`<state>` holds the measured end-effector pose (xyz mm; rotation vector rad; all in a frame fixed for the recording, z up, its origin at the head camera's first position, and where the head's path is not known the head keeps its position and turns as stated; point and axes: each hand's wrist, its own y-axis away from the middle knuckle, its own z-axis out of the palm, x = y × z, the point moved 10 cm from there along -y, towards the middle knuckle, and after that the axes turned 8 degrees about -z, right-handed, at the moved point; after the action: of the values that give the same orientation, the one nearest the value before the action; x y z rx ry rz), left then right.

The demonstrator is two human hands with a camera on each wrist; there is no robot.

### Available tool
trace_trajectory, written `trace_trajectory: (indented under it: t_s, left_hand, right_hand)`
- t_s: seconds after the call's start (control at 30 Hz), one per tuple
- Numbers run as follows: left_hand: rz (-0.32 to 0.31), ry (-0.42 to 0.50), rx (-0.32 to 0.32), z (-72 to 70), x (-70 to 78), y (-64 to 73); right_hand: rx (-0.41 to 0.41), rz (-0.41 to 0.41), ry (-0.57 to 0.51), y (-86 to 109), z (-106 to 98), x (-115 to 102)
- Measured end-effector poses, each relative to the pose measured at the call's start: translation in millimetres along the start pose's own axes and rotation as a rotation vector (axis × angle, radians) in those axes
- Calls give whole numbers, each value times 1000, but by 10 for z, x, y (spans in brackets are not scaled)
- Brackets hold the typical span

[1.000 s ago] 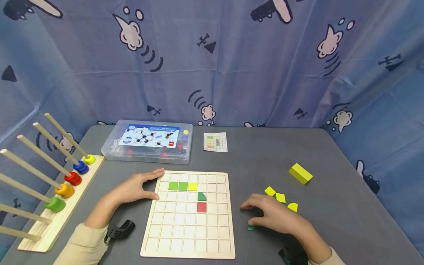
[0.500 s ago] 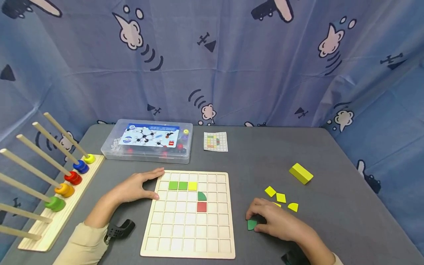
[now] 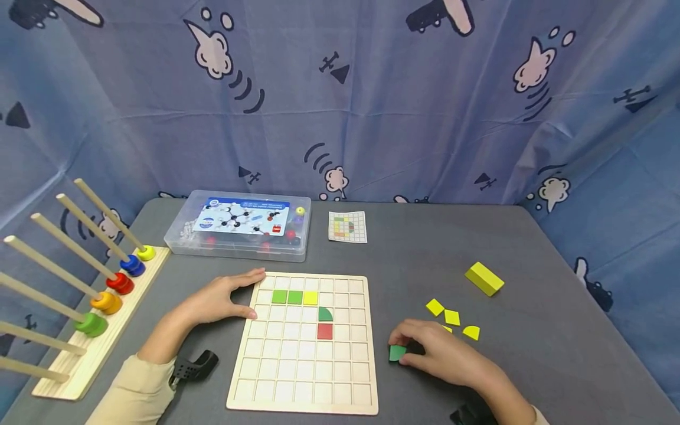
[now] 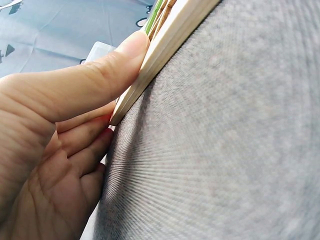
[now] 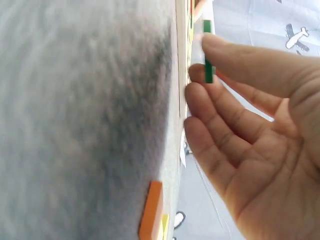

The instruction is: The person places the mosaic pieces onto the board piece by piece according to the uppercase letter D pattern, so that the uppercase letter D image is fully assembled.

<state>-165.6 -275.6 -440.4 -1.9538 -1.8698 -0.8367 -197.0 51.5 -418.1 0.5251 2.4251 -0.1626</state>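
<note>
My right hand (image 3: 446, 354) pinches a green quarter-circle tile (image 3: 396, 353) between thumb and fingers, just right of the wooden grid board (image 3: 260, 386). In the right wrist view the tile (image 5: 208, 52) shows edge-on, held off the table. My left hand (image 3: 218, 302) touches the board's left side, thumb on the edge and a finger at the top corner; the left wrist view shows the thumb (image 4: 100, 80) against the wooden rim. On the board lie two light green squares (image 3: 287, 297), a yellow square (image 3: 310, 298), a green quarter-circle (image 3: 325, 314) and a red square (image 3: 324, 332).
Several yellow tiles (image 3: 452, 317) lie beyond my right hand, with a yellow block (image 3: 484, 278) farther back. An orange piece (image 5: 151, 212) shows in the right wrist view. A pattern card (image 3: 347, 227), a clear plastic box (image 3: 236, 227) and a peg abacus (image 3: 122, 307) stand around the board.
My right hand has closed its fingers on the green quarter-circle tile, picked it up and moved it slightly left toward the board. The left hand has stayed at the board's edge.
</note>
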Motion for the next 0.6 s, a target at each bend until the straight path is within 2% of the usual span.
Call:
trace_trajectory:
  t_s: [0.2, 0.33, 0.6]
  left_hand:
    - [16, 11, 0, -10, 16, -7]
    - [5, 10, -2, -9, 11, -6]
    - [-3, 13, -1, -11, 16, 2]
  right_hand:
    - [-4, -53, 1, -147, 20, -144]
    - [-7, -112, 14, -276, 62, -258]
    - [-47, -165, -12, -551, 200, -406]
